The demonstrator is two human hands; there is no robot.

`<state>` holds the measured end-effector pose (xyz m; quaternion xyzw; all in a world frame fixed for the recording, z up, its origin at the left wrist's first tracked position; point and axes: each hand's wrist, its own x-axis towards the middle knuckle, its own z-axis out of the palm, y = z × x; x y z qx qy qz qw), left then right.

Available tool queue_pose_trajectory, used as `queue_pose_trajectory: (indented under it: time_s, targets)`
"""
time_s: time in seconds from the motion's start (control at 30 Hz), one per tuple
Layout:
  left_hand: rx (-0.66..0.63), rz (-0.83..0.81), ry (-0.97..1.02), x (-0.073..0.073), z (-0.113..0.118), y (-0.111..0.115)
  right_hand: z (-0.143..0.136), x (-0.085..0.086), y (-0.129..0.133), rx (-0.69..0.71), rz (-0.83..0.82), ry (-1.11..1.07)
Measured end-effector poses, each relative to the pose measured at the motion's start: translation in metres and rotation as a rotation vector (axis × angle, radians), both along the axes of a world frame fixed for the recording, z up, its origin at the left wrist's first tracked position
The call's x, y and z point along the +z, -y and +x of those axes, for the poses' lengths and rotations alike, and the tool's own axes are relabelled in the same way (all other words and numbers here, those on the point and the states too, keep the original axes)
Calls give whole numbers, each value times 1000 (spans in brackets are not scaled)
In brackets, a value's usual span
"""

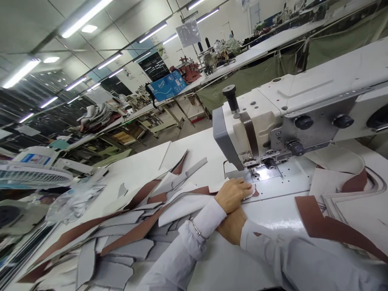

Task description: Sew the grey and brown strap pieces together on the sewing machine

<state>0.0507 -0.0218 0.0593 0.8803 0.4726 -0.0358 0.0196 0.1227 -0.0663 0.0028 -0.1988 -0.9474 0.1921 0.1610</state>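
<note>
My left hand [233, 195] lies over a brown, white-backed piece of material [256, 193] on the sewing machine bed, just in front of the presser foot [254, 173]. Its fingers are stretched forward and rest on the piece, which they mostly cover. Crossed beneath the left wrist is my right hand [233, 227]; its fingers are hidden, so any hold is out of sight. A strip of brown and white material [202, 190] shows left of my hands. The white sewing machine [248, 125] stands beyond them, its lamp lighting the needle area.
Cut grey and brown pieces [127, 232] lie in a loose pile on the left of the table. More brown and white panels [348, 214] are stacked at the right. A fan [36, 173] stands at the far left. Other work tables [245, 58] stretch behind.
</note>
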Motion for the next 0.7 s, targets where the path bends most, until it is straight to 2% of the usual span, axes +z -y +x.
queue_pose_trajectory:
  time_s: [0.33, 0.7]
  targets:
    - [26, -19, 17, -1, -6, -25, 1, 7, -28, -36, 114, 50]
    - [47, -39, 39, -3, -6, -35, 0, -2, -39, -37, 178, 57]
